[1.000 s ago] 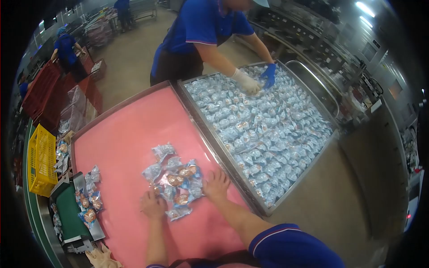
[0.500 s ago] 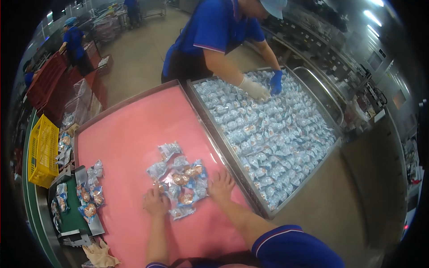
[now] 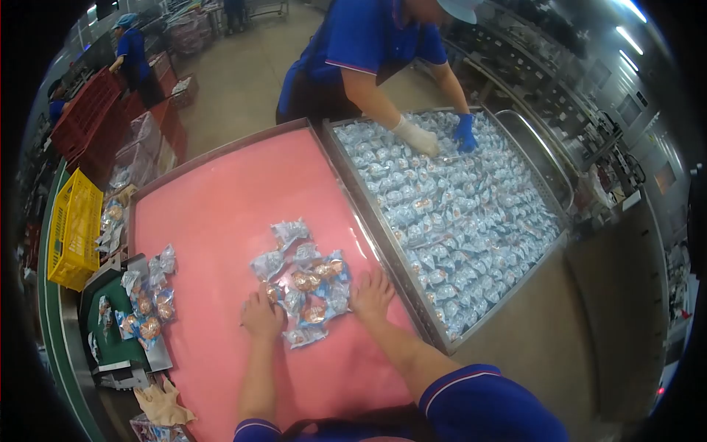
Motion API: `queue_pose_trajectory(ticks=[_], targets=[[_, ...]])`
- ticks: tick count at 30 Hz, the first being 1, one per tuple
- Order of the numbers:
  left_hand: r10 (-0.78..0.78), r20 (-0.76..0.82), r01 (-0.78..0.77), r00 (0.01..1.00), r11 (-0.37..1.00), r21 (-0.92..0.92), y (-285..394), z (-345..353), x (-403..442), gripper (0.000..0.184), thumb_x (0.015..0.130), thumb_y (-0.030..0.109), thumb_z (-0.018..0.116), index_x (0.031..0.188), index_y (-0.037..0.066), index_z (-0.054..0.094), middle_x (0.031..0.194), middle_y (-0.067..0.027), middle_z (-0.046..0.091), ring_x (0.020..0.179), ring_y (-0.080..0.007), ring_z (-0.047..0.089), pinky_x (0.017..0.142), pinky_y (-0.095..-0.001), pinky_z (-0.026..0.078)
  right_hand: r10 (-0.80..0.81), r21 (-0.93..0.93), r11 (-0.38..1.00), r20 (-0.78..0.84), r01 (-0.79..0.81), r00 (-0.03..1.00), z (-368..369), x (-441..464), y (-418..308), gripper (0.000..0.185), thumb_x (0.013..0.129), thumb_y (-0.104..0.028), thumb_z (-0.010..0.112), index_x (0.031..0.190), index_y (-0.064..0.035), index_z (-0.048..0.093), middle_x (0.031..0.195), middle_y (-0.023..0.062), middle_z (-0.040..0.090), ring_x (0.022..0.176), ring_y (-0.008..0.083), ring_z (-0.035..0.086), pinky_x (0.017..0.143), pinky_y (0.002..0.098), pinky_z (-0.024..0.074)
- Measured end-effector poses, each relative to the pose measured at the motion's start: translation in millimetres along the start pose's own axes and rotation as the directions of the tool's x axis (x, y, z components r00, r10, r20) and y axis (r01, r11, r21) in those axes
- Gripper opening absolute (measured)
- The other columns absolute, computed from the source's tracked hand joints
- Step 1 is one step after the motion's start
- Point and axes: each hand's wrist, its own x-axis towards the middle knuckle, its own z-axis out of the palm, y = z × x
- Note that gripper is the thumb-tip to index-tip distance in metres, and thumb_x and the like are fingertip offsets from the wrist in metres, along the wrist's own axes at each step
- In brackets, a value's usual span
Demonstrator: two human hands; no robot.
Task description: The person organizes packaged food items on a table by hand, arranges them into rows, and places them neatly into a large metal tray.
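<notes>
Closely flanked: wrapped packets (image 3: 306,281) between left hand (image 3: 262,315) and right hand (image 3: 373,296)

Both bare hands are palm down and grip nothing. The right hand is open with its fingers spread on the pink tabletop (image 3: 228,191); the left hand lies with its fingers pointing forward, and whether its fingertips touch the nearest packets cannot be told. The packets lie in a loose cluster between the hands and a little ahead of them, some silvery, some showing round golden-brown contents.

Just right of the right hand runs a raised metal rim (image 3: 372,225), standing between it and a large tray (image 3: 508,290) filled with rows of similar packets. Left of the left hand, across bare pink surface, a metal plate (image 3: 160,359) carries a second group of packets (image 3: 149,303), in the way of the green belt (image 3: 110,348) behind it. Nearer the body on that side lies a beige glove (image 3: 162,404); farther out leans a yellow basket (image 3: 76,230).

Ahead of the right hand, across the tray, a co-worker (image 3: 368,55) bends over it with a white glove (image 3: 417,137) and a blue glove (image 3: 465,133). Far ahead of the left hand stand red crates (image 3: 88,121).
</notes>
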Motion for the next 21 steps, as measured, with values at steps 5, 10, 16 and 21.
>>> queue_pose_trajectory(ticks=[5, 10, 16, 21], targets=[[-0.025, 0.000, 0.025, 1.000, 0.998, 0.051, -6, 18, -9, 0.063, 0.077, 0.028, 0.063, 0.136, 0.011, 0.051, 0.107, -0.0103, 0.058, 0.095, -0.0301, 0.059, 0.082, -0.0461, 0.047, 0.022, 0.005, 1.000, 0.060, -0.022, 0.998, -3, 0, -1, 0.047, 0.086, -0.037, 0.064, 0.124, -0.0131, 0.051, 0.135, 0.0110, 0.043, 0.132, 0.0301, 0.036, 0.107, 0.0518, 0.0270], [-0.015, -0.064, 0.017, 0.998, 1.000, 0.024, -4, 12, -7, 0.056, 0.076, 0.025, 0.061, 0.130, 0.012, 0.057, 0.101, -0.0099, 0.060, 0.090, -0.0297, 0.061, 0.082, -0.0472, 0.046, 0.038, -0.011, 0.999, 0.078, -0.037, 0.996, 0, 1, -3, 0.048, 0.086, -0.038, 0.065, 0.124, -0.0134, 0.051, 0.136, 0.0109, 0.043, 0.132, 0.0304, 0.036, 0.108, 0.0518, 0.0268], [-0.016, -0.123, 0.009, 0.992, 0.999, -0.051, -3, 8, -7, 0.055, 0.076, 0.025, 0.063, 0.130, 0.012, 0.057, 0.097, -0.0089, 0.060, 0.088, -0.0300, 0.060, 0.079, -0.0474, 0.046, 0.012, -0.034, 0.999, 0.004, -0.011, 1.000, 11, -3, 1, 0.051, 0.084, -0.039, 0.066, 0.126, -0.0125, 0.051, 0.135, 0.0123, 0.045, 0.130, 0.0327, 0.039, 0.106, 0.0524, 0.0289], [-0.061, -0.047, 0.059, 0.997, 0.998, -0.032, -5, 5, -8, 0.053, 0.075, 0.028, 0.064, 0.125, 0.012, 0.059, 0.103, -0.0085, 0.061, 0.092, -0.0287, 0.061, 0.082, -0.0456, 0.047, -0.013, -0.066, 0.998, 0.005, 0.013, 1.000, 15, -3, 2, 0.050, 0.087, -0.039, 0.063, 0.126, -0.0115, 0.051, 0.139, 0.0132, 0.045, 0.130, 0.0341, 0.040, 0.106, 0.0531, 0.0294]])
